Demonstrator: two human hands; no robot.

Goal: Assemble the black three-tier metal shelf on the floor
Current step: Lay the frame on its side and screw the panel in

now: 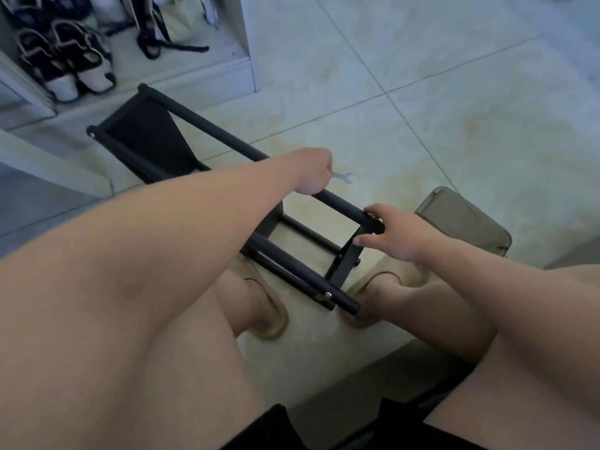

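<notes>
The shelf frame (207,128) lies on the floor (422,92), running from centre frame to upper left, with rails and one black panel (146,141) joined; further tiers look unfitted. The left hand (311,172) clutches a small wrench (342,177) above the top rail, and the right hand (399,237) pinches the frame's near corner, seemingly at a bolt.

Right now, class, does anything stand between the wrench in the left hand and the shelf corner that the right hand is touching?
Only the right hand itself: its fingers grip that corner of the shelf frame. Between the wrench, held by the left hand, and the corner there is just bare tube and floor.
</notes>
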